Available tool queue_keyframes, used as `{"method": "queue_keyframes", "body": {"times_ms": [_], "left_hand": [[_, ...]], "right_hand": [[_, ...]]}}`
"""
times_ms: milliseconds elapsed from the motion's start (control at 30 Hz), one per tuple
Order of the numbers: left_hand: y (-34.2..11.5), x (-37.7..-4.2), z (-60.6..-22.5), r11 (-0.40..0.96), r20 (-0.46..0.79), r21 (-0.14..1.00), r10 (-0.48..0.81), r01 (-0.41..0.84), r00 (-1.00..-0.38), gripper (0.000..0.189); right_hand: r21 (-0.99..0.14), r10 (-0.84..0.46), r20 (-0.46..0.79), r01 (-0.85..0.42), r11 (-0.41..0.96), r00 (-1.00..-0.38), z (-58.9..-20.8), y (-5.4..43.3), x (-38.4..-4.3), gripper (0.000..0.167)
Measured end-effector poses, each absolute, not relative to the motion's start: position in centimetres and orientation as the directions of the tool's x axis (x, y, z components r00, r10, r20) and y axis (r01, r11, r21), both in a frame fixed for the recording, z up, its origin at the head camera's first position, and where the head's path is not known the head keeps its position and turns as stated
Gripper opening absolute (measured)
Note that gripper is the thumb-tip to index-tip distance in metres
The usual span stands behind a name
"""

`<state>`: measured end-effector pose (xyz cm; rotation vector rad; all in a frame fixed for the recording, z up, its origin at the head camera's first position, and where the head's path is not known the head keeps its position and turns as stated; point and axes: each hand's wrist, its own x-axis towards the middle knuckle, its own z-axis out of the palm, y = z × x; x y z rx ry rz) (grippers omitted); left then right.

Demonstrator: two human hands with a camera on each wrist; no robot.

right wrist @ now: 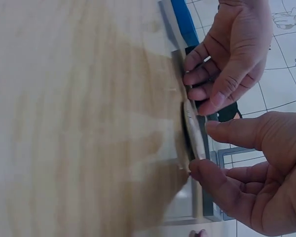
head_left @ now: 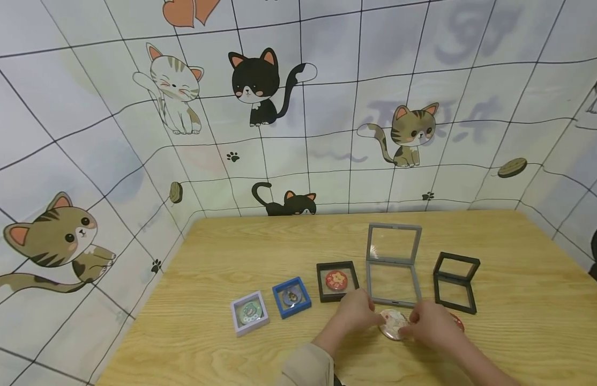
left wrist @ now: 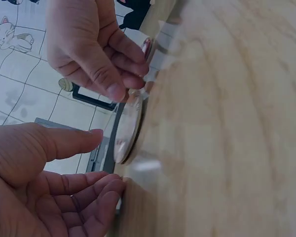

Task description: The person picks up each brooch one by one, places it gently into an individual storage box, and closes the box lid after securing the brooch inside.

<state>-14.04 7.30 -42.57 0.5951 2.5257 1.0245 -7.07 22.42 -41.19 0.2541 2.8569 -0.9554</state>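
A round cream badge [head_left: 393, 325] with a pale pink-and-white design sits low over the table in front of the grey display frame [head_left: 394, 301]. My left hand [head_left: 355, 311] is at its left edge, with thumb and fingers spread apart in the left wrist view. At its right edge my right hand [head_left: 431, 324] pinches with thumb and fingertip. Side-on, the badge [left wrist: 129, 129] shows as a thin disc between both hands. A red badge [head_left: 457, 322] is partly hidden behind the right hand. The grey frame has its clear lid raised.
A small black frame [head_left: 474, 297] stands hinged open at the right. To the left lie a black frame [head_left: 320, 284] holding a red badge, a blue frame [head_left: 278, 303] and a lilac frame [head_left: 234, 316], each with a badge inside. A cat-patterned curtain [head_left: 327, 118] surrounds the wooden table [head_left: 221, 246].
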Motion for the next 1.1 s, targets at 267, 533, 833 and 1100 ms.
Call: {"method": "queue_keyframes", "body": {"times_ms": [267, 533, 833, 1100], "left_hand": [[8.2, -13.3, -43.1, 0.721, -0.154, 0.641, 0.459, 0.265, -0.875, 0.021], [8.2, -12.6, -43.0, 0.735, -0.117, 0.603, 0.467, 0.311, -0.876, 0.018], [8.0, -12.2, -43.2, 0.702, -0.122, 0.654, 0.464, 0.280, -0.878, 0.024], [7.7, -12.3, -43.4, 0.594, -0.081, 0.770, 0.454, 0.233, -0.887, 0.023]], "right_hand": [[-0.566, 0.145, -0.118, 0.186, 0.803, -0.982, -41.9, 21.8, -7.1, 0.031], [-0.589, 0.148, -0.144, 0.205, 0.782, -0.979, -42.2, 22.0, -7.1, 0.018], [-0.623, 0.151, -0.177, 0.229, 0.748, -0.973, -42.5, 21.8, -7.0, 0.023], [-0.702, 0.181, -0.221, 0.285, 0.653, -0.958, -42.7, 21.8, -7.0, 0.022]]}}
